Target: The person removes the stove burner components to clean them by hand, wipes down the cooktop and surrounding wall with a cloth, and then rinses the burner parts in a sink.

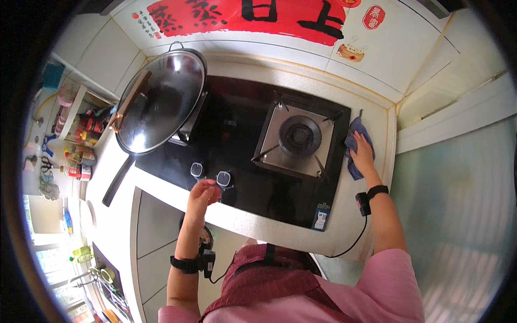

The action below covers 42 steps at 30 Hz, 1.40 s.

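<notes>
My right hand (362,153) presses a blue-grey cloth (356,173) against the pale countertop, just right of the black glass gas hob (242,139). Loosely curled and with nothing in it, my left hand (203,196) hovers by the hob's front edge, close to two control knobs, the right knob (223,178) and the left knob (196,169). The right burner (300,136) is bare, with its pan supports around a square metal plate. On the left burner sits a wok with a glass lid (165,101); its dark handle (119,181) points towards the front left.
White tiles with a red banner (246,20) bearing writing rise behind the hob. A frosted glass panel (452,202) stands at the right. Sauce bottles (80,159) and jars crowd the left side. Wristbands with small devices and cables sit on both my forearms.
</notes>
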Each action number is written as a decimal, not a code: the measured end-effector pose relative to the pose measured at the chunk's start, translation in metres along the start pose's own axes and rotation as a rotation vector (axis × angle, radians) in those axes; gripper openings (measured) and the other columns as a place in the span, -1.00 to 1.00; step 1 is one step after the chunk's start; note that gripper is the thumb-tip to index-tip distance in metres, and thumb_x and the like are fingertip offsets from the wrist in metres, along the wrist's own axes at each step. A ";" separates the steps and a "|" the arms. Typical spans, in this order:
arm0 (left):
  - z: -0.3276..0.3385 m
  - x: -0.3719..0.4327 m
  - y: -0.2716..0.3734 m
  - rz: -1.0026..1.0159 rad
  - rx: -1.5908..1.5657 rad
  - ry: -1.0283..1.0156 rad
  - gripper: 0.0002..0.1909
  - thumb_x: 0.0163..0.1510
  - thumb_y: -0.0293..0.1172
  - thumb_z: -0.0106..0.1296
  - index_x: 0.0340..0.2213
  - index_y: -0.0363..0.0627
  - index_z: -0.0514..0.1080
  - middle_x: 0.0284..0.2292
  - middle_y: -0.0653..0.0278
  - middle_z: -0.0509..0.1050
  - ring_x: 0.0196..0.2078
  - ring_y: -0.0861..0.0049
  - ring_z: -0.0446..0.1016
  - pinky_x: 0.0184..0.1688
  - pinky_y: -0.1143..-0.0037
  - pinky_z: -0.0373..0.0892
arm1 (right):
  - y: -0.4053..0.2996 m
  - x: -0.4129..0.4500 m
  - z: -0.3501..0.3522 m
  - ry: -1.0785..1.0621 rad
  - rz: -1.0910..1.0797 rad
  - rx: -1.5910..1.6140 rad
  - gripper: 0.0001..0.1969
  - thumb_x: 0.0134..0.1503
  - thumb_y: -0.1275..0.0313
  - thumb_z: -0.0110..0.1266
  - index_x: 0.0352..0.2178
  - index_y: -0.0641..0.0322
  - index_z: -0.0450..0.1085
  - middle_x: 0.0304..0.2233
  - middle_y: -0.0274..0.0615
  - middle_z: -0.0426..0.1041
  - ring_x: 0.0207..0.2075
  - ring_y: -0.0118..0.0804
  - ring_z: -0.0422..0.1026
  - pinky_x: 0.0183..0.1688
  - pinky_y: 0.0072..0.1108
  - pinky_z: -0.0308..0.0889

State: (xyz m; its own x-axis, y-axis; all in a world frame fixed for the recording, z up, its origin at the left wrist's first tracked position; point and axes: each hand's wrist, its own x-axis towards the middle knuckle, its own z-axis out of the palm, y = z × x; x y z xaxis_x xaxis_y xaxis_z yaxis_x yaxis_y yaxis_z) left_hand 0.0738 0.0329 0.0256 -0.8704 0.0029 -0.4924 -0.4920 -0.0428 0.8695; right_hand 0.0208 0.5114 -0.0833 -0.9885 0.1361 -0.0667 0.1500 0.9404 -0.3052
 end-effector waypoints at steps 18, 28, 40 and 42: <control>-0.171 -0.053 -0.002 0.147 -0.216 0.074 -0.87 -0.01 -0.48 -0.19 -0.35 -0.12 0.28 -0.49 0.37 0.38 -0.42 0.61 0.37 -0.33 0.64 0.27 | -0.223 -0.197 0.076 0.314 0.041 0.012 -0.57 -0.16 0.43 -0.05 -0.16 0.25 0.22 -0.07 -0.04 0.19 0.01 -0.07 0.09 0.05 -0.34 -0.08; -0.311 -0.098 -0.014 0.206 -0.309 0.195 -0.86 -0.01 -0.49 -0.20 -0.34 -0.13 0.28 -0.48 0.38 0.38 -0.43 0.69 0.36 -0.35 0.69 0.25 | -0.446 -0.160 0.149 0.125 -0.390 0.055 -0.47 -0.14 0.43 -0.05 -0.06 0.23 0.08 0.01 -0.08 0.08 0.07 -0.13 0.00 0.10 -0.40 -0.14; -0.411 -0.121 -0.031 0.160 -0.386 0.473 -0.82 -0.03 -0.45 -0.15 -0.31 -0.16 0.27 -0.46 0.33 0.39 -0.41 0.67 0.36 -0.35 0.67 0.26 | -0.663 -0.073 0.213 0.001 -0.428 -0.028 -0.30 -0.13 0.14 -0.01 0.02 0.19 -0.03 0.10 -0.07 -0.13 0.14 -0.09 -0.21 0.12 -0.34 -0.28; -0.424 -0.128 -0.029 0.158 -0.393 0.533 -0.81 -0.03 -0.45 -0.15 -0.31 -0.16 0.27 -0.46 0.33 0.39 -0.41 0.67 0.36 -0.35 0.67 0.26 | -0.695 -0.062 0.226 -0.020 -0.561 0.012 -0.29 -0.15 0.14 0.02 0.01 0.18 -0.02 0.10 -0.07 -0.13 0.14 -0.09 -0.23 0.13 -0.33 -0.33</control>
State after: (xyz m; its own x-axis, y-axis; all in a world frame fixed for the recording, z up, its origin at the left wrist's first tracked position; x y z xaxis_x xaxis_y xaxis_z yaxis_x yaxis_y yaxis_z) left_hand 0.2079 -0.3899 0.0468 -0.7535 -0.5221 -0.3995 -0.2283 -0.3620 0.9038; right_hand -0.0175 -0.2207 -0.0817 -0.9163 -0.3900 0.0908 -0.3982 0.8634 -0.3098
